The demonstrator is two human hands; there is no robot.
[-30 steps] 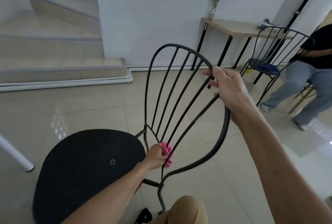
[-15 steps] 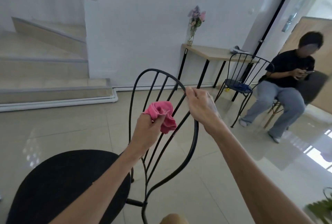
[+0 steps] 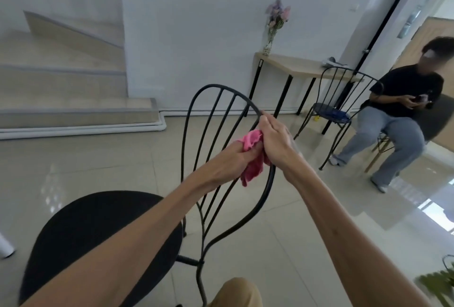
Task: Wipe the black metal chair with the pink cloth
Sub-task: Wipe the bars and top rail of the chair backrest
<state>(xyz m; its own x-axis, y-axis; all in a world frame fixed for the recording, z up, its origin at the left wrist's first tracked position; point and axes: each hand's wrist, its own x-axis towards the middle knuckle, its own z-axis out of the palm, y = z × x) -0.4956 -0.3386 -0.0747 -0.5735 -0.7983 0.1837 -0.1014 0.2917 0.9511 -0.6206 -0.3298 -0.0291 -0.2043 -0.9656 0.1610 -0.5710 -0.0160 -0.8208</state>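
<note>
Tiled floor [image 3: 98,164]: two chairs; left hand [image 3: 228,161] pinches pink cloth [image 3: 253,159], right hand [image 3: 275,142] clasps black metal chair [image 3: 208,134].

Two black metal chairs are seen: one near chair [image 3: 105,240] and one far chair [image 3: 341,100] by the table [image 3: 290,65]. One pink cloth [image 3: 253,156] is counted. Two hands are seen, a left hand [image 3: 231,161] and a right hand [image 3: 275,142]. One vase of flowers [image 3: 274,26] and one seated person [image 3: 403,119] are counted.
</note>
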